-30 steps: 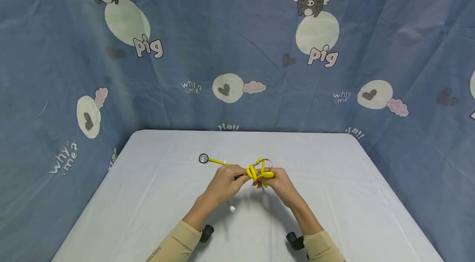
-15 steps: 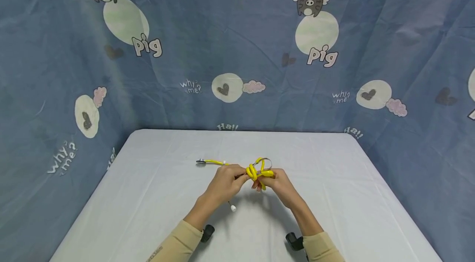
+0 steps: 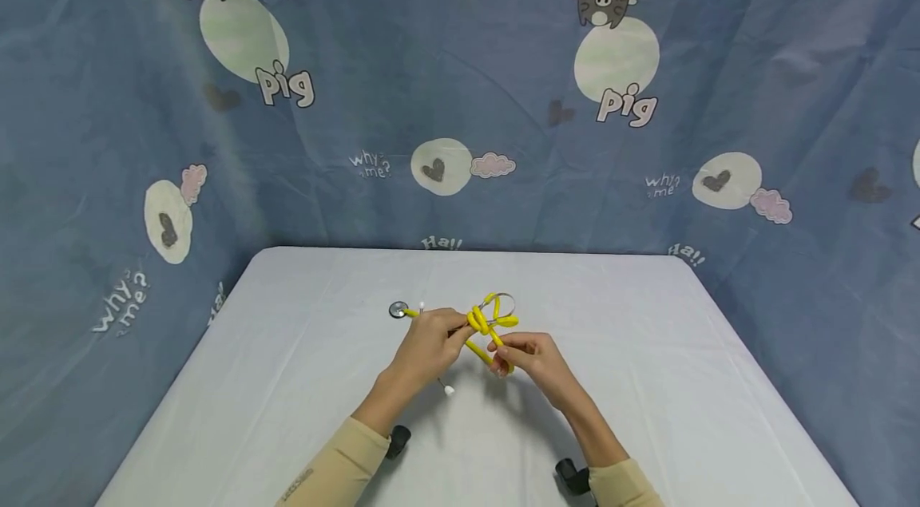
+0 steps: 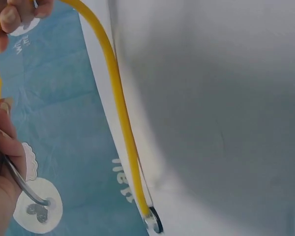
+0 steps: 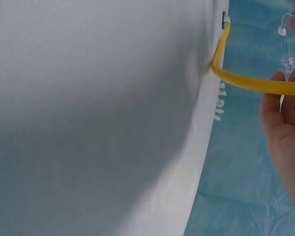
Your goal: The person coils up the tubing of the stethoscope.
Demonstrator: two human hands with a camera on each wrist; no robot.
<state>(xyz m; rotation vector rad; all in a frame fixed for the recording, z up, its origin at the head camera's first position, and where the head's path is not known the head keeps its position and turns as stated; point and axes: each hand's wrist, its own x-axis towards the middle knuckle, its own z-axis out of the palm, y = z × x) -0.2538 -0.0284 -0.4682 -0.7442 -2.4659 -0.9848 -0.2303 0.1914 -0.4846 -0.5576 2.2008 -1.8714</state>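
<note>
A person's two hands hold a yellow rubber-tubed stethoscope with thin metal ear tubes (image 3: 491,321) just above the middle of a table covered in a pale grey cloth (image 3: 647,379). The left hand (image 3: 424,343) has its fingers curled round the tubing beside a bunch of loops, and the right hand (image 3: 528,353) pinches a strand just below that bunch. The round metal chest piece (image 3: 398,310) lies on the cloth to the left, joined by a straight run of tube, and a white ear tip (image 3: 449,390) dangles below the left hand. The tubing looks light, soft and springy, so the loops would likely uncoil if let go; the metal parts are stiff and smooth. The best hold seems to be on the rubber tube near the bunch, where it gives grip. A blue cartoon-pig curtain (image 3: 460,92) hangs behind.
</note>
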